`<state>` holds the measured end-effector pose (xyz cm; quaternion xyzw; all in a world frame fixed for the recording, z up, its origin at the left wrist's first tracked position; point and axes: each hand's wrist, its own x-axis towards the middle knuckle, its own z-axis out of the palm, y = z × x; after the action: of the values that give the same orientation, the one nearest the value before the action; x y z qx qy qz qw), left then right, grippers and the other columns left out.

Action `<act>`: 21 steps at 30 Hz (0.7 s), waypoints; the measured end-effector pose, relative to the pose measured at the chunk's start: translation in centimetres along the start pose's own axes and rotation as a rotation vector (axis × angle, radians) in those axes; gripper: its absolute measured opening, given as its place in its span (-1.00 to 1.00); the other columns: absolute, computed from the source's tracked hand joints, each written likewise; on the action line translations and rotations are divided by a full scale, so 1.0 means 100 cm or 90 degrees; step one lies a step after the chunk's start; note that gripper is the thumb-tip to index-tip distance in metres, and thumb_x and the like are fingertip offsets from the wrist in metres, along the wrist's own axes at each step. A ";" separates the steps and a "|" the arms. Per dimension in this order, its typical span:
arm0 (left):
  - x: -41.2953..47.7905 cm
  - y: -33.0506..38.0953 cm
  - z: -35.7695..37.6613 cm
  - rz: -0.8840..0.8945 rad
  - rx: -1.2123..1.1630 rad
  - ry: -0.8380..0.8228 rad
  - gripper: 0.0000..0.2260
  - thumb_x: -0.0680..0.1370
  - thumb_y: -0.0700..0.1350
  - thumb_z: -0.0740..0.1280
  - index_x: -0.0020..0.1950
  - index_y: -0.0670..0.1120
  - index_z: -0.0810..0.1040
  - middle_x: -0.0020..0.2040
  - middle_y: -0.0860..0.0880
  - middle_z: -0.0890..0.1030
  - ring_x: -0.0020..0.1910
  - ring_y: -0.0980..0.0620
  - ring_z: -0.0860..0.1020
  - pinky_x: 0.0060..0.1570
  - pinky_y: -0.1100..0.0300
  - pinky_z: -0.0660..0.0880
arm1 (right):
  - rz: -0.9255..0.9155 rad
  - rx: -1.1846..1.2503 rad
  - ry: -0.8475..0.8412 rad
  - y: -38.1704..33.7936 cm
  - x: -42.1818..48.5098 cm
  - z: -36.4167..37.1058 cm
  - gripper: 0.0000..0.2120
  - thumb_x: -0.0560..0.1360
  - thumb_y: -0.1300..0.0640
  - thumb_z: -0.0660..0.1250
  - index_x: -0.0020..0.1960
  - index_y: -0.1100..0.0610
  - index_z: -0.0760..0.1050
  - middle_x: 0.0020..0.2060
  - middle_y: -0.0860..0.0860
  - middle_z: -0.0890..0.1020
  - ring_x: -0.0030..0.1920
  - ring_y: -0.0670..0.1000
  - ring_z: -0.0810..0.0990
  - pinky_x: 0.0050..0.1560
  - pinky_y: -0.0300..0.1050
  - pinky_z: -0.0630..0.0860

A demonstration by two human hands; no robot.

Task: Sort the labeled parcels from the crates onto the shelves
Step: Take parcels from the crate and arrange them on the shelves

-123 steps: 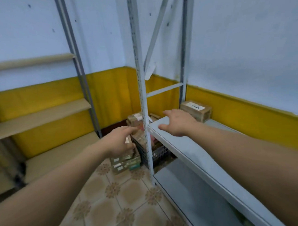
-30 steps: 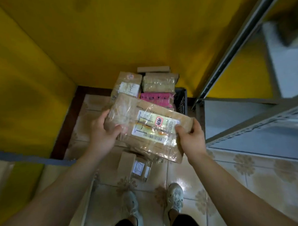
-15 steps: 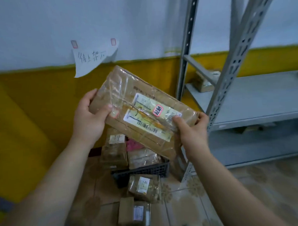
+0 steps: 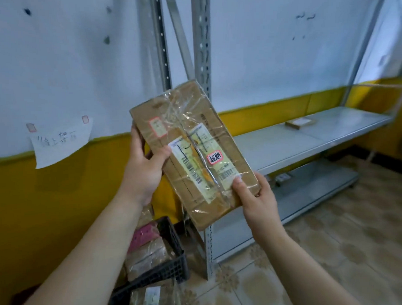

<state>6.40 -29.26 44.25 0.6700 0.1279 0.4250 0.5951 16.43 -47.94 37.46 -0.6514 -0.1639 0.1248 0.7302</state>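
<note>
I hold a flat brown cardboard parcel (image 4: 191, 150) wrapped in clear tape, with a white shipping label and a red-bordered sticker facing me. My left hand (image 4: 143, 165) grips its left edge, thumb on the label. My right hand (image 4: 254, 196) pinches its lower right corner, thumb on the front. The parcel is tilted, in the air in front of a grey metal shelf unit (image 4: 309, 139). A black plastic crate (image 4: 170, 267) on the floor at lower left holds more parcels, one of them pink (image 4: 143, 234).
A small flat parcel (image 4: 300, 122) lies far back on the middle shelf. A perforated upright post (image 4: 202, 49) stands just behind the held parcel. A handwritten paper note (image 4: 58, 141) is stuck to the wall. Another labeled parcel (image 4: 152, 300) lies on the tiled floor by the crate.
I lifted the parcel out of the crate area, raised it and turned it more upright. My view swung up and to the right toward the grey shelves.
</note>
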 end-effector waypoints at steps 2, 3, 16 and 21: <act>-0.002 0.006 0.045 0.007 0.006 -0.027 -0.40 0.62 -0.22 0.25 0.55 0.19 0.11 0.32 0.09 0.50 0.25 0.05 0.53 0.09 0.08 0.57 | -0.041 -0.053 0.010 -0.011 0.000 -0.047 -0.89 0.46 -0.14 0.45 -0.05 -0.19 0.59 -0.01 -0.06 0.69 0.00 -0.03 0.67 0.13 0.11 0.60; -0.004 0.008 0.069 0.006 0.006 -0.040 -0.41 0.63 -0.20 0.24 0.55 0.19 0.10 0.34 0.09 0.49 0.26 0.04 0.52 0.10 0.09 0.56 | -0.051 -0.075 0.016 -0.016 0.001 -0.070 -0.92 0.47 -0.13 0.43 -0.06 -0.19 0.58 -0.03 -0.07 0.69 -0.02 -0.04 0.68 0.11 0.11 0.61; -0.058 0.028 0.369 0.066 0.043 -0.197 -0.53 0.68 -0.18 0.11 0.55 0.11 0.09 0.00 0.41 0.37 -0.24 0.55 0.49 -0.30 0.54 0.43 | -0.089 -0.282 0.151 -0.049 0.012 -0.327 -0.24 0.52 -0.11 0.36 0.54 -0.36 -0.04 0.18 -0.25 0.45 0.17 -0.15 0.49 0.21 -0.14 0.45; -0.048 0.006 0.446 0.033 0.046 -0.261 -0.49 0.66 -0.15 0.16 0.55 0.18 0.11 0.00 0.42 0.42 -0.20 0.52 0.52 -0.27 0.50 0.47 | -0.079 -0.331 0.181 -0.046 0.031 -0.386 -0.22 0.55 -0.13 0.32 0.53 -0.37 -0.14 0.23 -0.26 0.37 0.05 -0.28 0.49 0.15 -0.21 0.38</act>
<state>35.48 -63.38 45.89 0.7664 0.0017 0.2902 0.5731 34.64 -82.43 38.49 -0.8160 -0.1255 -0.0586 0.5611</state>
